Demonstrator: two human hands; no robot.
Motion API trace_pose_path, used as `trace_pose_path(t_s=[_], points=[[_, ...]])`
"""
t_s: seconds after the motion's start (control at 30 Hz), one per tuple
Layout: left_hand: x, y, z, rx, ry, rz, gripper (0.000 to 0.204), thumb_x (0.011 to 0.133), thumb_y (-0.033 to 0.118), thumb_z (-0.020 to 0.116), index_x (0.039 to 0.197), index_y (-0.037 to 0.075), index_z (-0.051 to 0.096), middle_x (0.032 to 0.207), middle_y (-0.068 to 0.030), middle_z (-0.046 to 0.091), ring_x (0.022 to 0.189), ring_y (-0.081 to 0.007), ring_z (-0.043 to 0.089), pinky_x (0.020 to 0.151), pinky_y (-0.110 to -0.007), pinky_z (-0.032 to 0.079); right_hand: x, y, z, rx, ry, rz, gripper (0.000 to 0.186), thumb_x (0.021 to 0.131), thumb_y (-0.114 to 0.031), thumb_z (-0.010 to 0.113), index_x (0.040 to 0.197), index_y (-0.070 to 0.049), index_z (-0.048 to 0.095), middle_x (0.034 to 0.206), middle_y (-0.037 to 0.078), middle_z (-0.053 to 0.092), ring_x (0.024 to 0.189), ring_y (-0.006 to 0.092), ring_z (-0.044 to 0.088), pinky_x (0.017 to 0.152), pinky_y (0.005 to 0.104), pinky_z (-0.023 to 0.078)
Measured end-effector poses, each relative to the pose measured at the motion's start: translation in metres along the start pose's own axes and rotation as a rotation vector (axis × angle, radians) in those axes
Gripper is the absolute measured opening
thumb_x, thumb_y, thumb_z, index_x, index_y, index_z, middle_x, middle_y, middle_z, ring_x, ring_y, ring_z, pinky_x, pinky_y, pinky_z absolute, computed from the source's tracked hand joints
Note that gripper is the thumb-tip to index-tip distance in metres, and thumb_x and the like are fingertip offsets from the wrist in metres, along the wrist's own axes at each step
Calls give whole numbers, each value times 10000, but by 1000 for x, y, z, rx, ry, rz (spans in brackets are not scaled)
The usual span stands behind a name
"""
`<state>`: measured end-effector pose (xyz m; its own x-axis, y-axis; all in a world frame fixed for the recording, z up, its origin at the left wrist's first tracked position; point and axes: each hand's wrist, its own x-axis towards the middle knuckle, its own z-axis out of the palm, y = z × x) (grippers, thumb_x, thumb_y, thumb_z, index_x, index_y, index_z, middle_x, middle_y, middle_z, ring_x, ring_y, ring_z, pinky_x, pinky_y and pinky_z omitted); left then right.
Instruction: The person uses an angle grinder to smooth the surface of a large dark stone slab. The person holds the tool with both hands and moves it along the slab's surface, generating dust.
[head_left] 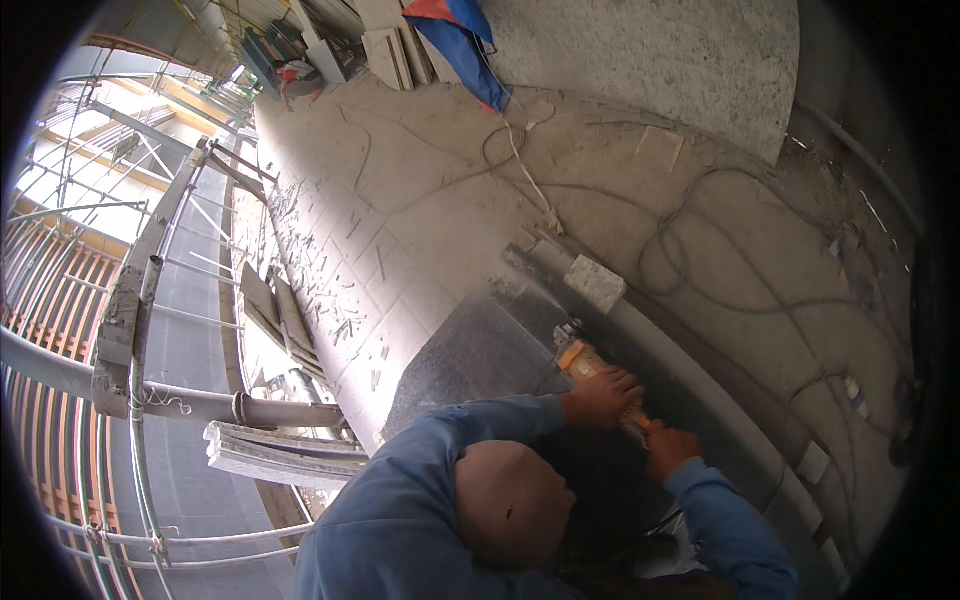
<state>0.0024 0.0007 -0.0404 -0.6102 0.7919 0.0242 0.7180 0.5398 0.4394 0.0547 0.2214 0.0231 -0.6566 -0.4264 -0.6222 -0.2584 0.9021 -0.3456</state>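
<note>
We see the fingers (625,382) of our left hand (600,398) clamped around the orange body of a grinder (585,362), just behind its metal head. Our right hand (672,450) is wrapped around its rear end. The grinder is above the dark slab (445,350), its head facing away from us; we cannot tell whether it touches the stone. A pale, dusty streak (545,295) hangs just beyond the head. Our blue left sleeve (480,420) hides part of the slab's near side.

Along the slab's right runs a long grey beam (690,375), with a pale square piece (595,283) near its far end. Beyond lies a dusty floor (430,250), with dark shards (335,315) strewn on the left and a long cable (735,245) looping across the right. A pale, bottle-like thing (856,397) lies at far right; we cannot tell its contents. At the back, a blue and red cloth (455,50) hangs beside a large grey panel (650,60). Pale strips (280,455) and metal poles (145,300) crowd our left.
</note>
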Motion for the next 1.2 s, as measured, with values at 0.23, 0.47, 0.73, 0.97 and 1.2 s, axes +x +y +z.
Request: trace_pose_path(t_s=[0.23,0.47,0.73,0.97,1.2], points=[[2,11,-1,-13,11,-24,590,685,219,789,1197,25,570,1145,-154,592,1101,-335,596,999,-452,471,-17,0,-6,45,45,-22,305,808,-96,675,1070,-33,533,953,197,718,938,348,713,809,461,559],[10,47,-1,-63,84,36,576,707,238,786,1191,13,570,1135,-153,590,1085,-337,609,1002,-461,473,-53,11,-3,38,44,-19,300,806,-93,669,1060,-28,522,900,203,718,866,358,722,758,467,564],[21,63,1,-58,38,62,567,694,242,803,1174,32,583,1055,-133,597,1035,-322,615,968,-433,464,-71,15,-6,10,-18,57,293,809,-89,666,1054,-24,518,898,206,720,863,358,725,774,465,568],[9,38,20,-44,-11,63,667,654,223,829,1222,30,539,1120,-147,577,1087,-345,592,991,-454,468,-51,11,7,42,13,52,268,838,-97,640,1068,-24,523,930,225,717,899,372,719,800,476,562],[7,30,10,-36,12,51,605,670,212,804,1190,36,550,1107,-141,582,1073,-339,594,983,-451,469,-36,7,3,15,-40,46,285,843,-99,645,1087,-22,519,943,224,718,920,373,718,809,469,563]])
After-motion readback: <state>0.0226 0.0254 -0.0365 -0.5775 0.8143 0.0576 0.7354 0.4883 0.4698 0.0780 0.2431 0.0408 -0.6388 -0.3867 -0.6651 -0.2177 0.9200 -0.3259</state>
